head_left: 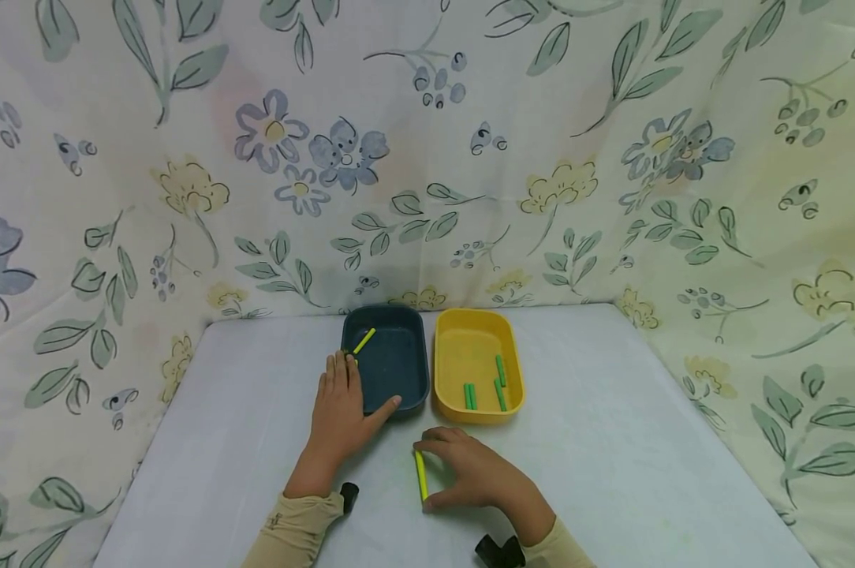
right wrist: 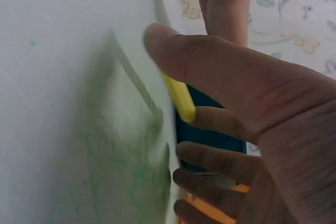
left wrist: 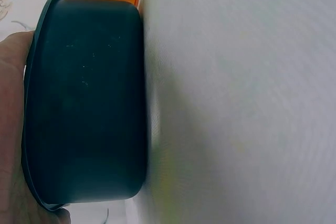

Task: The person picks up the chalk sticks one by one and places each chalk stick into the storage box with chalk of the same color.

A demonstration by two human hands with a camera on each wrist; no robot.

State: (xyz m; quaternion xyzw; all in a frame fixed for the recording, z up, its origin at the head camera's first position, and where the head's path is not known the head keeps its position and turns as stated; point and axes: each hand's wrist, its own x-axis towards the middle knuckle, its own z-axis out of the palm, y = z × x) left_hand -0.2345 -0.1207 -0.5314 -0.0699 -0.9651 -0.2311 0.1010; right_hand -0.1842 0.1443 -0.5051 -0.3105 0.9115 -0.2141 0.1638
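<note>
My left hand (head_left: pixel 338 410) rests on the dark blue bin (head_left: pixel 392 359), its fingers lying straight along the left rim and the thumb spread to the near rim. Inside that bin lies a yellow stick (head_left: pixel 364 341), with another yellow end partly hidden by the fingertips. Between thumb and index finger, my right hand (head_left: pixel 473 473) pinches a yellow stick (head_left: pixel 421 476) by its two ends. It is held just above the tabletop, in front of the bins, casting a thin shadow in the right wrist view. The other right fingers are spread and loosely bent.
Close to the right of the dark bin stands a yellow bin (head_left: pixel 473 339) holding several green sticks (head_left: pixel 500 371). Both sit on a white-covered table (head_left: pixel 612 457). Floral cloth (head_left: pixel 427 158) hangs behind and at the sides. Faint green smudges mark the table cover.
</note>
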